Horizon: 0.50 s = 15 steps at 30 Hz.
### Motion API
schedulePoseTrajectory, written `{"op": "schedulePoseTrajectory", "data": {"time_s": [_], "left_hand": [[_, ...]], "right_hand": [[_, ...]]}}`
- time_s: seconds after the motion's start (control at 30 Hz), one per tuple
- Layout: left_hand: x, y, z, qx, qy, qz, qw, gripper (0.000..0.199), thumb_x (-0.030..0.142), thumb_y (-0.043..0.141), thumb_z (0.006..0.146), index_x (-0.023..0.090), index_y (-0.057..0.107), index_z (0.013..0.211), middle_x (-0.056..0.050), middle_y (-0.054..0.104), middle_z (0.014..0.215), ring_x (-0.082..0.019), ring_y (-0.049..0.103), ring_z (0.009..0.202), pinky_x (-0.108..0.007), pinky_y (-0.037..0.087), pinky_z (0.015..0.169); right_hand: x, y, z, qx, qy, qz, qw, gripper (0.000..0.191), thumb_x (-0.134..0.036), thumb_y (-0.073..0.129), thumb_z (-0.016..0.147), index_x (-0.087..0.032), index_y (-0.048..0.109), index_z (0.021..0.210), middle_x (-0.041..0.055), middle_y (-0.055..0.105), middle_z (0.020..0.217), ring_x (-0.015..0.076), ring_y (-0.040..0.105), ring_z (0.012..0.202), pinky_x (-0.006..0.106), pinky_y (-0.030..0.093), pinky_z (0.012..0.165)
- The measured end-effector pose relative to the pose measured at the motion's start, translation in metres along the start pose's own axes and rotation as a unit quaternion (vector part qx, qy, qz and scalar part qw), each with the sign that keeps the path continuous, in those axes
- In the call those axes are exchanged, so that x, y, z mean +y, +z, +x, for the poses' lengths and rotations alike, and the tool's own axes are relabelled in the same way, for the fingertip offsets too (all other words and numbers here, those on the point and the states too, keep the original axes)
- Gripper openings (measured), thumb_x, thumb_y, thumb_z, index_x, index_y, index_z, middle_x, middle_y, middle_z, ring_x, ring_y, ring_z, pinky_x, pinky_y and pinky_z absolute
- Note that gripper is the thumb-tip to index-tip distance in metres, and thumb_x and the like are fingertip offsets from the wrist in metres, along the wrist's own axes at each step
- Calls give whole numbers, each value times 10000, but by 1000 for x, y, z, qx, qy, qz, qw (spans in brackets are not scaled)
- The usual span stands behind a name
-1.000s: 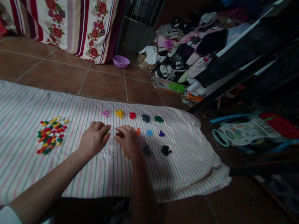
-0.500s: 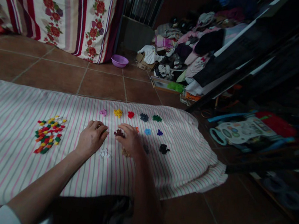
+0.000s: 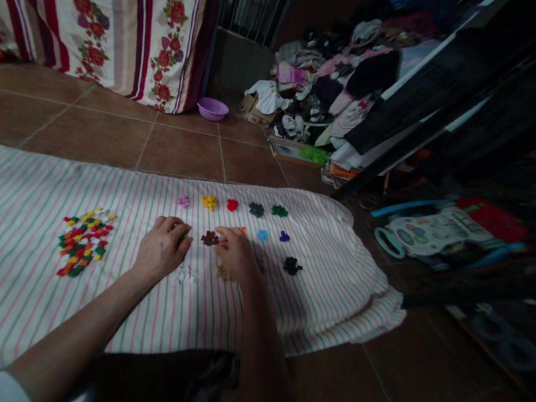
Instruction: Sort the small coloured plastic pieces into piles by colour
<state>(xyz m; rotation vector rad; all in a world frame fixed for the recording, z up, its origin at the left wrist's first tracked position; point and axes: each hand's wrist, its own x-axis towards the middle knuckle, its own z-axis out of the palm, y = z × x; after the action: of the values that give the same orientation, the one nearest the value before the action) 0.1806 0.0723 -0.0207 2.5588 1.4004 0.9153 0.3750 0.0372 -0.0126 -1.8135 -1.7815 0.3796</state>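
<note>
My left hand (image 3: 165, 243) rests on the striped cloth (image 3: 129, 321), its fingers curled round light green pieces (image 3: 185, 235) that are mostly hidden under them. My right hand (image 3: 236, 252) is at the right edge of a small pile of brown pieces (image 3: 209, 238). Its thumb and fingertips are drawn together; whatever is between them is too small to make out. White pieces (image 3: 185, 274) lie below my left hand, and tan pieces (image 3: 223, 273) lie under my right wrist. Orange pieces (image 3: 243, 230) show partly behind my right hand.
Pink (image 3: 182, 201), yellow (image 3: 209, 201), red (image 3: 232, 205), dark grey (image 3: 256, 209) and green piles (image 3: 279, 211) form a far row. Light blue (image 3: 262, 234), blue (image 3: 284, 236) and black piles (image 3: 292, 266) lie rightward. A mixed-colour heap (image 3: 85, 241) lies left. A purple basin (image 3: 212, 109) stands beyond.
My right thumb and fingers have come together from around the brown pile and drawn slightly right, uncovering more of it. My left hand has stayed nearly in place. The view has shifted slightly.
</note>
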Motion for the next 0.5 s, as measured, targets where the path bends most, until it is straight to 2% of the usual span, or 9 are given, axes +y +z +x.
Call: {"op": "schedulePoseTrajectory", "data": {"time_s": [0.17,0.3,0.4,0.5], "left_hand": [[2,-1,1,-1,-7,-8,1000,276,351,467,914,202,673,1019,-93,655,1022,-253,537,982,-398,514,824],[1,-1,1,0,-7,-6,1000,281,357,466,916,203,677,1019,-92,656,1020,-253,538,976,-401,512,830],[0,0,0,-3,-5,-6,1000,289,361,457,923,201,675,1026,-90,654,1027,-251,536,971,-397,510,826],[0,-1,0,-3,-4,-8,1000,297,362,446,930,198,673,1029,-90,651,1029,-249,536,972,-393,510,825]], "right_hand": [[-2,-1,1,13,-8,26,1000,401,-10,522,740,-185,691,1059,76,650,980,159,634,841,297,539,795],[1,-10,3,25,-14,44,999,404,-31,524,725,-189,700,1052,67,672,991,157,637,830,287,544,768],[10,-22,4,85,2,33,996,365,-62,510,749,-190,715,1022,73,697,984,173,646,845,313,539,814],[23,-31,5,152,49,11,987,294,-112,525,780,-186,726,981,88,713,991,201,655,873,344,530,844]]}}
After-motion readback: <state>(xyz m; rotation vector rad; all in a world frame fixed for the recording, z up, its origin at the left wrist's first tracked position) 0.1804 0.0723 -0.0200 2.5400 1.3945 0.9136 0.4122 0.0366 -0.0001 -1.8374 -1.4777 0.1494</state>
